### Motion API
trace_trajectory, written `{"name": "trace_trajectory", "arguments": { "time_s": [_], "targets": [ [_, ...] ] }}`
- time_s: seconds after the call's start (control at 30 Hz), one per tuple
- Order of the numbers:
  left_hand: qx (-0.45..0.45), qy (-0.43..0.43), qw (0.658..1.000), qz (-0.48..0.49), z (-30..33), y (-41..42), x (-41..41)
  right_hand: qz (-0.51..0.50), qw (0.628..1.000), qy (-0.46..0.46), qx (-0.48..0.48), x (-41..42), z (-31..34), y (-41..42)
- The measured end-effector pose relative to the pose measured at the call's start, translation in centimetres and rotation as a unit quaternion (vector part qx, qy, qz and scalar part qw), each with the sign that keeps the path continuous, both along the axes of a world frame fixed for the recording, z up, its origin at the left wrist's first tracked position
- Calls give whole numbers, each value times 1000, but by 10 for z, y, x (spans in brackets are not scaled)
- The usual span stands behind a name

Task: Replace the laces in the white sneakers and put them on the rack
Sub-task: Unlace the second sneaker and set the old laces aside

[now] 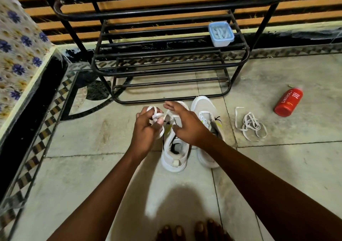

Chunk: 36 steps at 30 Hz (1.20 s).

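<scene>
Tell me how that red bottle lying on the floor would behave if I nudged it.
The red bottle lies on its side on smooth floor tiles, so it would probably roll. Its round body looks rigid, likely sliding easily. How full or heavy it is cannot be told.

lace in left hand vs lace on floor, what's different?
The lace in the left hand is gripped by the left hand and looped over the fingers, above the left sneaker. The loose lace lies untouched in a tangle on the floor, right of the right sneaker. Both are flat and white.
</scene>
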<state>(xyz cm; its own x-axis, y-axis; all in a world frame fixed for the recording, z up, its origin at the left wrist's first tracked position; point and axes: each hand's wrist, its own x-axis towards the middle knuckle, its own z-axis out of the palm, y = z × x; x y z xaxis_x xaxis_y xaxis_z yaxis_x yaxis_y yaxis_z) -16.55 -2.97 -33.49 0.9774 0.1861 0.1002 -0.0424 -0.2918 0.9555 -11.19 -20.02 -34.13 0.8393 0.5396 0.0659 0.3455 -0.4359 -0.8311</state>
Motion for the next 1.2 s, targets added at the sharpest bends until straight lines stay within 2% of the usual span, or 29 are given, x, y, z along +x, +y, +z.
{"name": "trace_trajectory", "arguments": {
  "time_s": [0.13,0.3,0.43,0.6,0.73,0.83,0.93,1.0,1.07,1.2],
  "targets": [
    [-86,-46,995,8,34,-19,7,-13,1000,3,20,-5,6,2],
    [-226,-28,973,37,57,-43,11,-61,994,46,84,-18,4,-3],
    [-323,-15,945,40,59,-59,19,-89,990,45,100,-15,11,-24],
    [-397,24,916,48,57,-81,33,-132,970,159,128,-19,13,-42],
    [-390,59,918,38,49,-99,42,-169,934,231,215,-25,15,-56],
    [-388,102,916,23,44,-116,45,-203,904,247,285,-31,19,-74],
    [-427,144,893,-19,50,-136,41,-219,885,270,308,-31,21,-91],
    [-428,158,890,-26,53,-149,42,-237,883,262,308,-30,20,-103],
    [-382,179,906,-19,53,-161,46,-260,881,243,313,-30,16,-116],
    [-245,236,938,-59,44,-186,59,-341,848,226,337,-30,13,-149]
  ]
}}
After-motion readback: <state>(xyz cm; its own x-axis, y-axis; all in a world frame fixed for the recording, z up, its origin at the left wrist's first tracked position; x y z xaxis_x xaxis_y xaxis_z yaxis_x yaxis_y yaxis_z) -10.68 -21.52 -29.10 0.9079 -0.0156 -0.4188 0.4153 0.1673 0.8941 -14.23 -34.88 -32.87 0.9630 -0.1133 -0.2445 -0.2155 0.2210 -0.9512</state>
